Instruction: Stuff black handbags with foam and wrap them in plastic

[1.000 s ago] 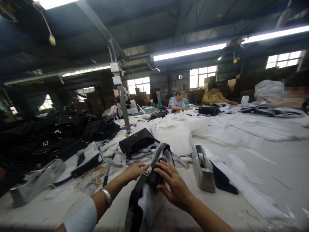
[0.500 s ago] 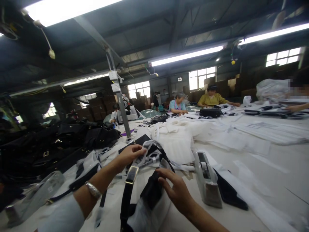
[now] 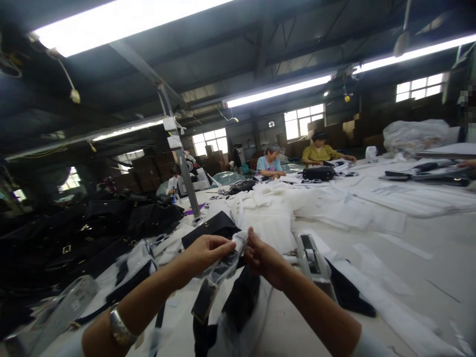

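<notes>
Both of my hands are raised over the white table [image 3: 409, 258], close together. My left hand [image 3: 206, 253] pinches a crumpled clear plastic wrap [image 3: 226, 260] that covers a black bag strap [image 3: 203, 300] with a gold buckle. My right hand [image 3: 262, 258] is closed on the same wrap from the right, thumb up. The strap hangs down from the hands to a black bag [image 3: 238, 307] partly covered in white wrapping, lying at the table's near edge.
A grey tape dispenser [image 3: 312, 260] stands just right of my hands, another clear one [image 3: 63, 315] at the near left. Black bags [image 3: 92, 223] are piled on the left, white wrapping sheets [image 3: 334, 203] spread behind. Two seated people [image 3: 273, 163] work at the far end.
My hands lifted off the bag and came together, pulling the plastic-wrapped strap up between them. The right hand went from lying on the bag to gripping the wrap.
</notes>
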The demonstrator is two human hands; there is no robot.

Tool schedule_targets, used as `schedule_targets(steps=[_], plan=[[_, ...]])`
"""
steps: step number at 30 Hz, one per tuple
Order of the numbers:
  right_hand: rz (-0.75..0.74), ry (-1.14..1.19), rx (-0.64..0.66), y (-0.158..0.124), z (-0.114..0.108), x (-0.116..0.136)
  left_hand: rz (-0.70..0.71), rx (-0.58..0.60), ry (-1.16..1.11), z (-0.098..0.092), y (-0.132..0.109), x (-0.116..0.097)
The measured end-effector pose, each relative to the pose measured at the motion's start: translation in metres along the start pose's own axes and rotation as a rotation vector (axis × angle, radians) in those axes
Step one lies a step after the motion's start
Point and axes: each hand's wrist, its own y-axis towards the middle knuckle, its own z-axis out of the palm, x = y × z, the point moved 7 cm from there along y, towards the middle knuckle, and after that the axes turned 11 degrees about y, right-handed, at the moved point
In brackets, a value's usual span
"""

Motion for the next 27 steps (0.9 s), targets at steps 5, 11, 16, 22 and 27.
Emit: schedule_targets(steps=[5, 11, 16, 22, 27], plan=[[-0.063, 0.355, 0.061, 0.003, 0.011, 0.018, -0.032, -0.186, 0.084, -0.014, -0.017, 0.005], [-0.112, 0.500, 0.081, 0.003, 0.012, 0.024, -0.244, 0.026, -0.113, 0.014, -0.039, 0.023], [-0.167, 0.556, 0.107, 0.000, 0.009, 0.030, -0.209, -0.013, -0.289, 0.029, -0.056, 0.015], [-0.177, 0.525, 0.124, -0.005, 0.006, 0.041, -0.128, -0.104, -0.196, 0.038, -0.073, 0.046], [-0.177, 0.468, 0.153, -0.011, 0.010, 0.046, -0.194, -0.238, -0.193, 0.047, -0.094, 0.072]])
